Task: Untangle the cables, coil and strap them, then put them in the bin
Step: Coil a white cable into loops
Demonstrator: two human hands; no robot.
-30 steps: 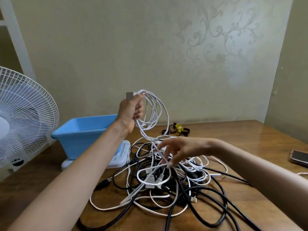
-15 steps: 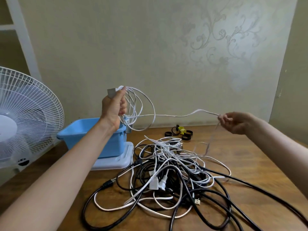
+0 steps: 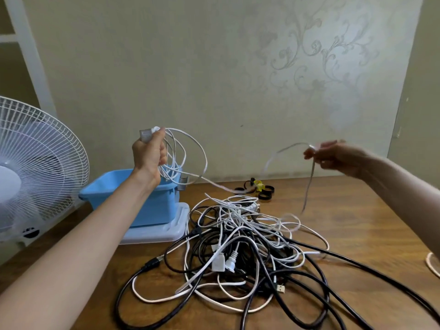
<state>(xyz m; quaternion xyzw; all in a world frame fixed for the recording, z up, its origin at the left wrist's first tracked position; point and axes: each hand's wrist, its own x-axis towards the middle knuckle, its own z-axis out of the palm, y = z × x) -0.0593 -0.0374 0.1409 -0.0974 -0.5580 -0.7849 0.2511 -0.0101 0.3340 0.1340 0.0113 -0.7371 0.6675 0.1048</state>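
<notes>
My left hand is raised above the blue bin and grips a coil of thin white cable with its grey plug end at the thumb. The cable's free run sags from the coil, then rises to my right hand, which pinches it high at the right; this part is motion-blurred. From that hand the cable drops into the tangle of black and white cables on the wooden table. Black straps with a yellow piece lie behind the tangle.
A white fan stands at the left edge. The blue bin sits on a white lid. Another pale cable loop shows at the right edge. The wall is close behind the table.
My right hand rose from the tangle and drew the white cable up and out to the right. The stretch between the hands, taut half a second ago, now sags. My left hand shifted left with the coil.
</notes>
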